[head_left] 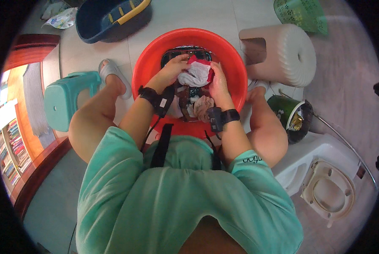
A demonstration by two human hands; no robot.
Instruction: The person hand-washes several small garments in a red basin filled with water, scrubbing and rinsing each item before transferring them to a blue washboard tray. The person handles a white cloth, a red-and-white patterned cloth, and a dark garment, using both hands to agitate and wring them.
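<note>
Between my two hands is a bunched white-and-red cloth (pixel 195 74), held above the inside of a large red basin (pixel 149 57). My left hand (pixel 174 70) has its fingers closed on the cloth's upper left side. On the other side my right hand (pixel 217 80) grips the red edge, thumb and fingers pressed to it. Below the hands, a crumpled pinkish-brown cloth (pixel 203 106) lies in the basin near my right wrist. A dark, shiny object (pixel 169 55) shows behind the hands; its kind I cannot make out. Both wrists wear black strapped devices.
A teal stool (pixel 58 101) stands at the left, a dark blue tub (pixel 90 23) beyond it. To the right are a beige stool (pixel 282 55), a green bin (pixel 282 110) and a white squat toilet (pixel 293 175). A green perforated basket (pixel 301 15) is at the far right.
</note>
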